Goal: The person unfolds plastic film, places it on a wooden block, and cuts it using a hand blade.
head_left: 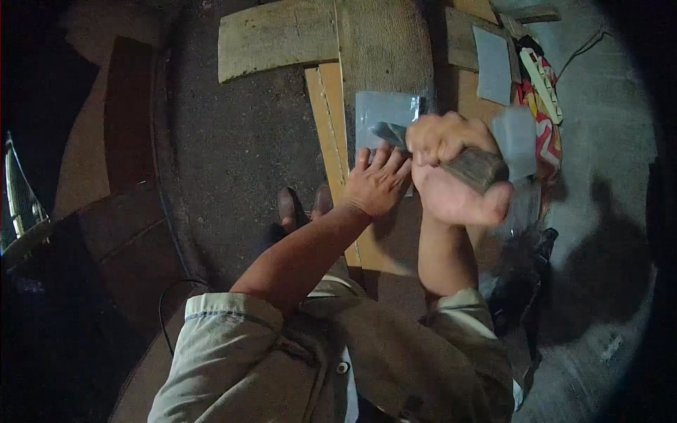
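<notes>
My left hand (381, 185) lies flat, fingers spread, on the lower part of a clear plastic sheet or bag (377, 106). That plastic rests on a wooden board (388, 53). Just to the right, my right hand (455, 166) is raised and wrapped round a tool with a thick wooden handle (476, 169). Its grey, metal-looking end (388, 134) points left over the plastic, above my left fingertips. The tool's exact kind does not show, because my fist hides its middle.
A curved wooden piece (278, 39) extends left from the board. To the right are a pale sheet (493, 63), blurred clear plastic (515, 144), a red and yellow cloth (546, 134) and a cream strip with notches (543, 84). Dark floor (240, 141) lies left.
</notes>
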